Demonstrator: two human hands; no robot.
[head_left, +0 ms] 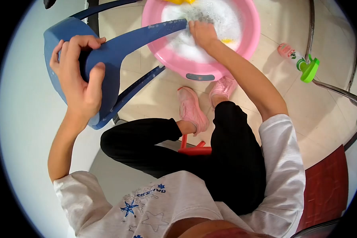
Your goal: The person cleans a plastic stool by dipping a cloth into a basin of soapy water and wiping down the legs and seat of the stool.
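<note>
My left hand (81,75) grips the edge of a blue plastic stool (111,51), held tilted with one leg reaching into a pink basin (250,39) full of soapy foam. My right hand (202,33) is in the foam at the tip of that leg, fingers closed around something hidden by suds; a bit of yellow (227,41) shows beside the wrist. I sit low with knees bent in black trousers, pink shoes (192,109) just in front of the basin.
A pink bottle with a green spray cap (301,59) lies on the tiled floor to the right. A red stool (194,148) is under me. Metal chair legs (337,89) and a red seat (325,186) stand at right.
</note>
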